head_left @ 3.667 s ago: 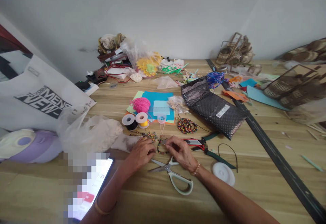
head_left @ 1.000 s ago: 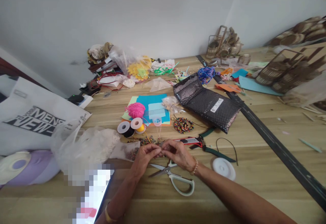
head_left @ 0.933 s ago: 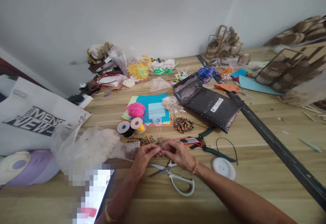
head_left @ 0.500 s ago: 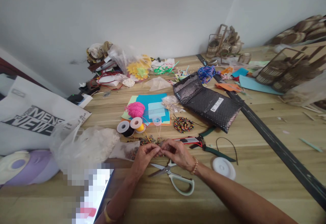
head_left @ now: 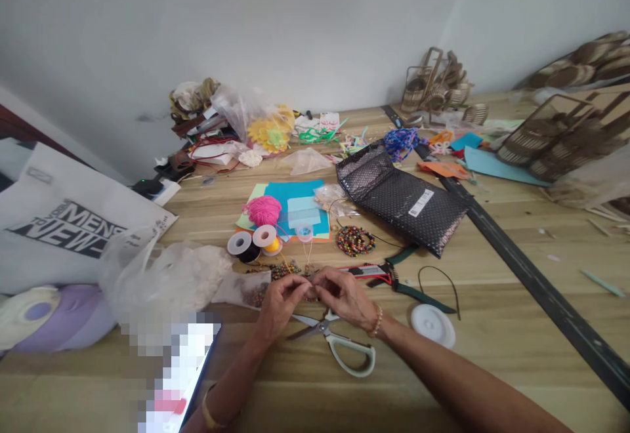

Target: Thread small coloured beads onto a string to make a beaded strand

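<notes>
My left hand (head_left: 280, 303) and my right hand (head_left: 340, 294) meet fingertip to fingertip over the table, both pinched. Whatever lies between the fingers is too small to make out. Just below them are scissors (head_left: 350, 352) with pale green handles, blades apart. A small bag of beads (head_left: 242, 288) lies beside my left hand, with loose beads (head_left: 285, 269) behind it. Two thin strands run from a clear spool (head_left: 304, 232) down toward my fingers. Beyond my right hand are a coiled string of colourful beads (head_left: 355, 241) and a red box cutter (head_left: 367, 271).
Pink yarn (head_left: 263, 210), a black thread spool (head_left: 243, 247) and a yellow one (head_left: 266, 240) stand behind my left hand. At right are green-handled pliers (head_left: 426, 296), a white spool (head_left: 432, 326) and a black bubble mailer (head_left: 408, 200). A phone (head_left: 189, 361) lies front left.
The view has shifted very slightly. Both hands stay pinched together in nearly the same spot, with only a small shift of the fingers.
</notes>
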`<state>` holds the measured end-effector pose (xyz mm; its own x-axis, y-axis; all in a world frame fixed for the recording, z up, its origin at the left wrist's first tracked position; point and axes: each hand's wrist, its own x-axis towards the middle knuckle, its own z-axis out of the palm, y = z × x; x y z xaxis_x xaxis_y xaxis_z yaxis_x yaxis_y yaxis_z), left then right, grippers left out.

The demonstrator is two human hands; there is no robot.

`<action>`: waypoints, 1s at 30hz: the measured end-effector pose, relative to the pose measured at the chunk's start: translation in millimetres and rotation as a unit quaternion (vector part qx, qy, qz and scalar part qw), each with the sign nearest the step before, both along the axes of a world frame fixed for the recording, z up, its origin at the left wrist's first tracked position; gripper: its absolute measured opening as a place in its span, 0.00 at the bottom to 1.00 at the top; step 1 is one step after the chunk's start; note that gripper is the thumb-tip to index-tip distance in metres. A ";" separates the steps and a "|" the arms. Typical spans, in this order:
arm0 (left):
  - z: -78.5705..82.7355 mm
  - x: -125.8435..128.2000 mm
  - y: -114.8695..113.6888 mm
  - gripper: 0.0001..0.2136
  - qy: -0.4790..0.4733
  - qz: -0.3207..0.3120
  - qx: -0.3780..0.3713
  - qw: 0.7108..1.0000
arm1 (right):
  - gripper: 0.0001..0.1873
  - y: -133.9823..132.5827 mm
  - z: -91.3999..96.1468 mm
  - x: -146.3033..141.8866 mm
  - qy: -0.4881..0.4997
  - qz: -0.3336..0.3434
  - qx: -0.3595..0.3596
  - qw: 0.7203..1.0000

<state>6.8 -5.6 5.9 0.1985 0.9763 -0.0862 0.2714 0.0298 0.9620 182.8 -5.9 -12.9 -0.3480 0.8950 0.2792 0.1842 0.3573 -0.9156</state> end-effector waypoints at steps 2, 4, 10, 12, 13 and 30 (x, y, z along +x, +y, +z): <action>3.2 0.3 0.5 0.10 -0.017 0.002 -0.010 1.000 | 0.03 0.4 -0.8 0.1 -0.003 -0.008 0.017 1.000; 5.3 0.4 0.8 0.10 -0.035 0.008 -0.018 0.999 | 0.05 0.7 -1.8 -0.1 -0.006 -0.011 0.029 0.999; 3.1 -1.1 1.2 0.10 -0.081 0.009 -0.033 0.996 | 0.08 1.1 -2.7 -0.6 -0.018 0.006 0.039 0.999; 1.9 -1.6 1.1 0.10 -0.097 0.012 -0.035 0.995 | 0.09 1.2 -3.2 -0.6 -0.020 0.014 0.038 0.999; 1.5 -1.7 0.9 0.10 -0.110 0.015 -0.036 0.993 | 0.09 1.4 -3.6 -0.6 -0.020 0.018 0.038 0.999; 0.6 -1.4 -1.8 0.11 -0.120 -0.018 -0.037 0.992 | 0.08 -1.9 -1.8 0.4 0.063 0.031 -0.077 0.995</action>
